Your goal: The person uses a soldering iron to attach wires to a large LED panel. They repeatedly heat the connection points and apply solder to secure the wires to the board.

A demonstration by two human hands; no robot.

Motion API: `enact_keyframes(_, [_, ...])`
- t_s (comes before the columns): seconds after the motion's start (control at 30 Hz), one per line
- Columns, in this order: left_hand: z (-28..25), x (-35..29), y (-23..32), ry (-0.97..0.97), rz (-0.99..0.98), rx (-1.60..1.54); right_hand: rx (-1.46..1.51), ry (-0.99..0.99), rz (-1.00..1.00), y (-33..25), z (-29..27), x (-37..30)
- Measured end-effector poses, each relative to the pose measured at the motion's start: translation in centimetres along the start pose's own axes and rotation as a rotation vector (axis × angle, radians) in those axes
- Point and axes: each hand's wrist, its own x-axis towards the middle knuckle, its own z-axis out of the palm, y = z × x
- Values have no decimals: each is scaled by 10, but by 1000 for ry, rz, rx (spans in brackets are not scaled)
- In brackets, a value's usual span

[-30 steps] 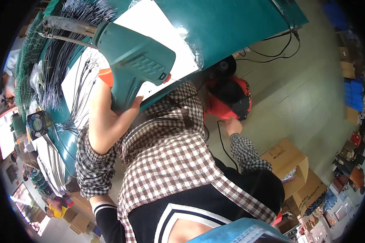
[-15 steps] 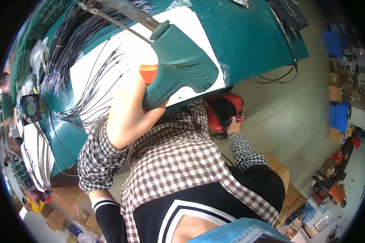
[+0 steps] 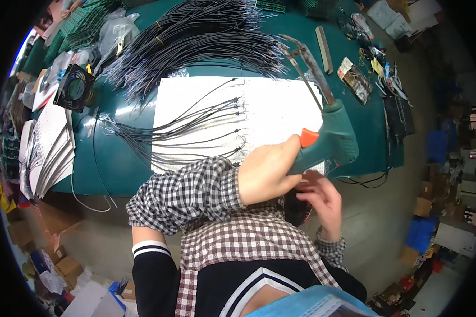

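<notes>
My left hand (image 3: pixel 267 171) is wrapped round the grip of a green soldering gun (image 3: pixel 337 134) with an orange trigger. Its metal barrel and thin feed tube point up and away over the table. Just below the grip is my right hand (image 3: pixel 325 198), fingers loosely bent and apart, with nothing visible in them; whether it touches the gun I cannot tell. Left of the gun, a row of black cables (image 3: pixel 195 124) lies on a white sheet (image 3: pixel 280 111), their ends spaced along its middle. The cables' other ends bunch on the green table (image 3: pixel 121 174).
Large bundles of black cables (image 3: pixel 206 53) lie behind the sheet. At left stand a small black fan (image 3: pixel 75 87) and a stack of white papers (image 3: pixel 55 150). A metal bar (image 3: pixel 324 50), a brown packet (image 3: pixel 355 79) and assorted tools lie at the far right.
The left hand has carried the soldering gun rightward. My right hand has come up from the red stool beside the table to below the gun's grip. The view has shifted, showing more of the table.
</notes>
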Motion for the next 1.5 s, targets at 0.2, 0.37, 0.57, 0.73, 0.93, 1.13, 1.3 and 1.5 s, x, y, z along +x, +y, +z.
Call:
enact_keyframes(0.2, [-1, -4, 9, 25, -27, -43, -69, -330, 139, -45, -37, 12])
enact_keyframes(0.37, [33, 4, 20, 88, -66, -140, 198, 152, -238, -9, 17, 44])
enact_keyframes(0.57, [-49, -15, 9, -57, 67, -82, 379, 287, -231, -36, 3, 82])
enact_keyframes(0.73, [-100, 10, -60, 195, -89, 327, 261, 284, -219, -49, -29, 83])
enact_keyframes(0.93, [-99, 35, -78, -102, -338, 152, 183, 253, -55, -50, -24, 83])
enact_keyframes(1.13, [-115, 46, -82, -148, -640, -134, 194, 303, 56, -55, -20, 86])
enact_keyframes(1.3, [-110, 47, -89, -232, -562, -135, 164, 286, 106, -60, -16, 89])
enact_keyframes(1.5, [-96, 42, -90, -2, -170, 316, 139, 263, 90, -61, -14, 89])
